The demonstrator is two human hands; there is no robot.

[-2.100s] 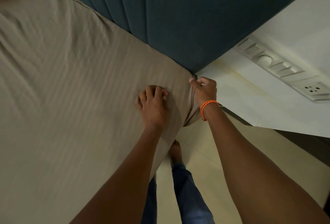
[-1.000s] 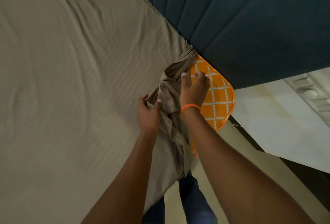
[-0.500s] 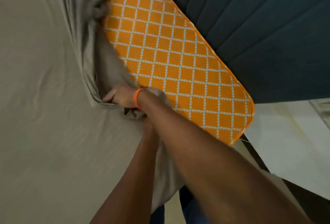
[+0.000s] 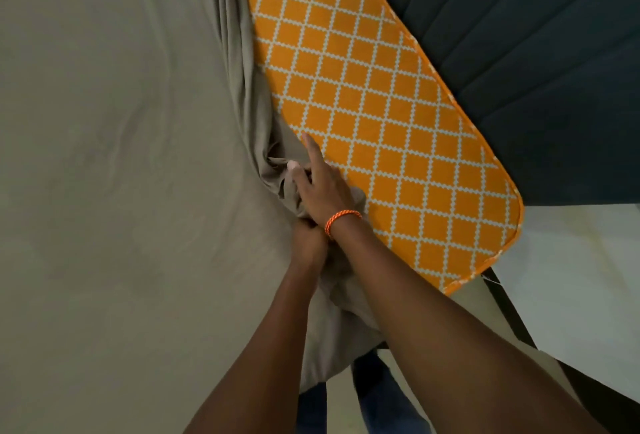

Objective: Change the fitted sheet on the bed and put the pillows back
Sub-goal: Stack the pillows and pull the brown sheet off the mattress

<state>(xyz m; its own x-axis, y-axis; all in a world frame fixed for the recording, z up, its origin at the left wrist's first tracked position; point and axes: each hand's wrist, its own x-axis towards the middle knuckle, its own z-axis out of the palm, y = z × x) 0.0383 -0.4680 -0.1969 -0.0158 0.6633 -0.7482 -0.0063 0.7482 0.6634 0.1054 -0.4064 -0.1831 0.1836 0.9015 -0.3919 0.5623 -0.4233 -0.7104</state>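
A taupe fitted sheet (image 4: 104, 156) covers most of the bed, its corner peeled back and bunched in folds. The orange mattress (image 4: 374, 115) with a white diamond pattern lies bare along the headboard side. My right hand (image 4: 322, 188), with an orange bracelet on its wrist, grips the bunched sheet, index finger stretched out over the mattress. My left hand (image 4: 308, 236) sits just below it, mostly hidden under the right wrist, and clutches the same bunch of sheet. No pillows are in view.
A dark teal padded headboard (image 4: 519, 53) runs along the top right. A white bedside surface (image 4: 575, 278) stands past the mattress corner. Below are pale floor (image 4: 478, 309) and my legs in blue jeans (image 4: 377, 395).
Both hands pulled the sheet's corner off the mattress and dragged it left along the headboard edge, baring a growing strip of orange mattress. The right index finger now points out.
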